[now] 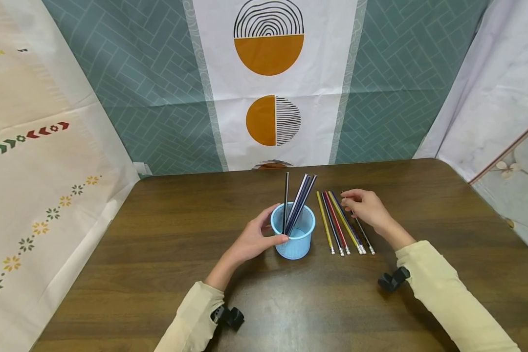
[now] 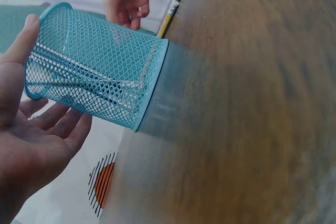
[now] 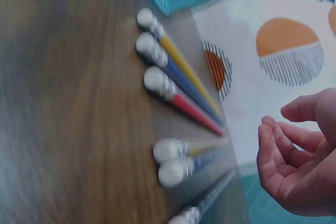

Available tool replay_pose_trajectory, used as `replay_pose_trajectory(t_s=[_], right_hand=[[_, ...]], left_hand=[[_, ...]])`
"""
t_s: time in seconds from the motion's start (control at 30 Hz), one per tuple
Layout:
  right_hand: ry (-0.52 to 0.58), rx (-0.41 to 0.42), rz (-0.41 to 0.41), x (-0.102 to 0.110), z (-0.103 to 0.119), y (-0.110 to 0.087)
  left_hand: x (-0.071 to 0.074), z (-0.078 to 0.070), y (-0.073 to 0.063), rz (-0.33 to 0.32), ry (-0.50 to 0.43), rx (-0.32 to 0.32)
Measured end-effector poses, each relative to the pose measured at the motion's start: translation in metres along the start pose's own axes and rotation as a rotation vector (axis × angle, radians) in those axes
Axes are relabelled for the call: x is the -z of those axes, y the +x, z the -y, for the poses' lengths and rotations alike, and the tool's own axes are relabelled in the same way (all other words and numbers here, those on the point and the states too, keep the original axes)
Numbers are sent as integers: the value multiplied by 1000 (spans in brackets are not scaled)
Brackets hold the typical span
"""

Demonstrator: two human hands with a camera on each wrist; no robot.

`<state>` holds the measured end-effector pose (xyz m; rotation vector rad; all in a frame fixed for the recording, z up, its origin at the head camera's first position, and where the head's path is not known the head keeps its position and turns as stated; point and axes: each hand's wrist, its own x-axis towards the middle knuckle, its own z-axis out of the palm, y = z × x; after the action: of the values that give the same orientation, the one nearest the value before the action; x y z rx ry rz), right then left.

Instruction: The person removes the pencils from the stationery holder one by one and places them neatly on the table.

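A light blue mesh pencil cup (image 1: 294, 248) stands upright on the table, holding several dark pencils (image 1: 301, 203) that lean in it. My left hand (image 1: 256, 238) grips the cup near its rim; in the left wrist view the thumb lies on one side and the fingers on the other. Right of the cup, several pencils with white erasers lie in a row, among them a yellow pencil (image 1: 325, 222) and a red pencil (image 3: 197, 113). My right hand (image 1: 366, 208) hovers over the far end of the black pencil (image 1: 364, 234), thumb and fingertips apart, nothing between them.
The brown wooden table (image 1: 180, 244) ends at a back edge against a patterned cloth (image 1: 158, 98). More cloth hangs at the left and right sides. Dark devices are strapped at both wrists.
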<state>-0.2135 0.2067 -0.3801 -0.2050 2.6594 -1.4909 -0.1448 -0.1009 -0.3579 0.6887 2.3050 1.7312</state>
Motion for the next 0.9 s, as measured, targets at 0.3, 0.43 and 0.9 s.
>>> replay_pose_trajectory(t_s=[0.3, 0.43, 0.9], right_hand=[[54, 90, 23, -18, 26, -10], [89, 145, 18, -24, 36, -15], [239, 197, 25, -44, 56, -13]], left_hand=[[0, -1, 0, 0, 7, 4], [0, -1, 0, 3, 4, 6], [0, 0, 2, 2, 15, -3]])
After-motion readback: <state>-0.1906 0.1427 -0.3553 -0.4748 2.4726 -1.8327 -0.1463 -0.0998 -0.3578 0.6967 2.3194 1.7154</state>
